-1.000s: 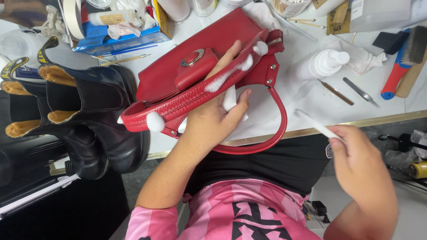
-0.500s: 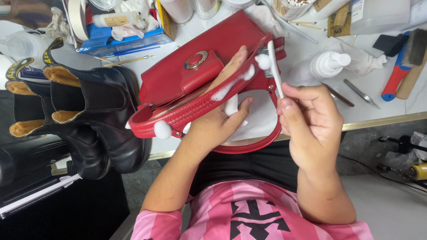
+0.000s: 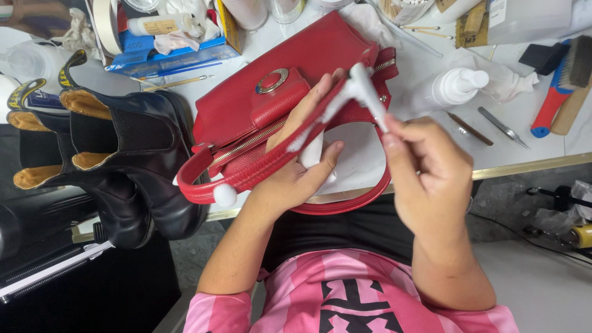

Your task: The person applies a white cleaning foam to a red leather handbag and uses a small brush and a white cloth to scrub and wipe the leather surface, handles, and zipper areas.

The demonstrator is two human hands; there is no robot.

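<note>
A red leather handbag with a round metal clasp lies on the white worktable. My left hand grips one red handle, which carries blobs of white foam. My right hand pinches a thin white brush whose foamy tip touches the handle near the bag's top edge. The second handle loops below my left hand.
A pair of black boots stands at the table's left edge. A white pump bottle, metal tools, a red-handled brush, a tape roll and blue packets crowd the back. The gold table edge runs below my hands.
My right hand rose from beside my lap with the white brush and brought its tip onto the foamy handle. The left hand kept hold of the handle, tilting it slightly.
</note>
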